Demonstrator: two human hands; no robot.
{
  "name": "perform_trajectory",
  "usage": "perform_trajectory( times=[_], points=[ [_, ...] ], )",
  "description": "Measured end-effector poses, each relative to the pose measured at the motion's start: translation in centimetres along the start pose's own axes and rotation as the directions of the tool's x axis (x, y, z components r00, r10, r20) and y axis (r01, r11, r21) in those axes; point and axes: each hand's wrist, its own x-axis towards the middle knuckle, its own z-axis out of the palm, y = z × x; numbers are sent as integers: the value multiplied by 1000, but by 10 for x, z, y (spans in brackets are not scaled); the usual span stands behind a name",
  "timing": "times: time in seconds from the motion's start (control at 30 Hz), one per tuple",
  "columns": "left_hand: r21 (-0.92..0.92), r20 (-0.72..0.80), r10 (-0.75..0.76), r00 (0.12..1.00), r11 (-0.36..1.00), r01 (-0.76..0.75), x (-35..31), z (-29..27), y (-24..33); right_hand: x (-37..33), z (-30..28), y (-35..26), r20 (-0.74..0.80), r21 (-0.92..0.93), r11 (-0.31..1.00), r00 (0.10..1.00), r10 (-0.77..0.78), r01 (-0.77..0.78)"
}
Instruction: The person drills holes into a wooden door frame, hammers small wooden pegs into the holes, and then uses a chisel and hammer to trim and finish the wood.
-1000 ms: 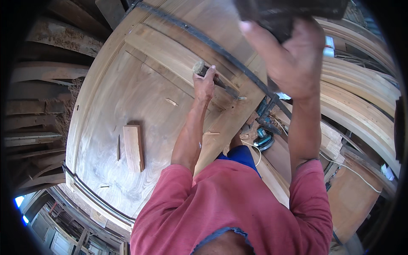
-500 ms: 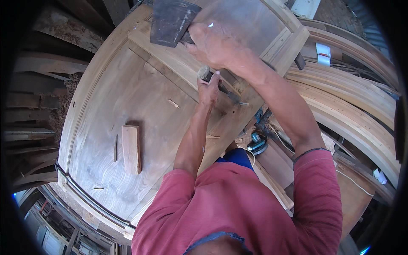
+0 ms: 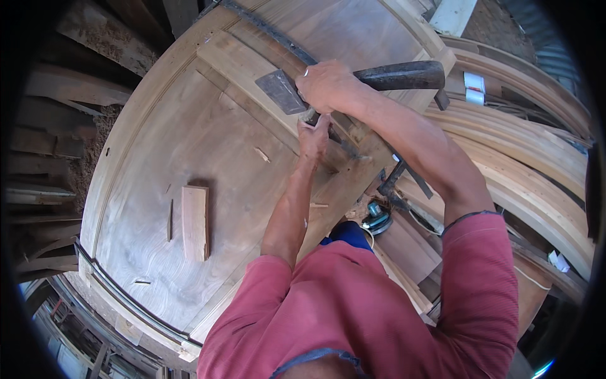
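Chisel (image 3: 337,136) sits clasped in the fingers of the left hand (image 3: 312,138), the nearer one; I read its long axis as slanting, butt just up-left of those fingers, blade running down-right toward the wooden door rail (image 3: 341,181). Just beyond them, the right hand (image 3: 326,86) has its fingers wrapped around a hatchet (image 3: 281,92) near its head, handle pointing right. From here I can't tell whether the hatchet's head touches the chisel's butt.

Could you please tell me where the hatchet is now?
In the head view, the hatchet is in the right hand, upper middle, its head beside the butt of the chisel in the left hand.
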Motion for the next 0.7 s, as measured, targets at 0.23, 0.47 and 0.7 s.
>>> perform_trajectory(
  times=[0.23,0.47,0.7],
  points=[
    [0,-29,28,999,1000,-28,7,-12,-4,-3,-35,-24,-355,255,966,933,57,38],
    [34,-65,-60,996,997,62,-6,-4,3,0,-12,-9,-115,115,993,993,15,-2],
    [38,-14,4,1000,999,-3,4,-3,3,-1,-23,-16,-357,204,979,930,90,-17]
  ],
)
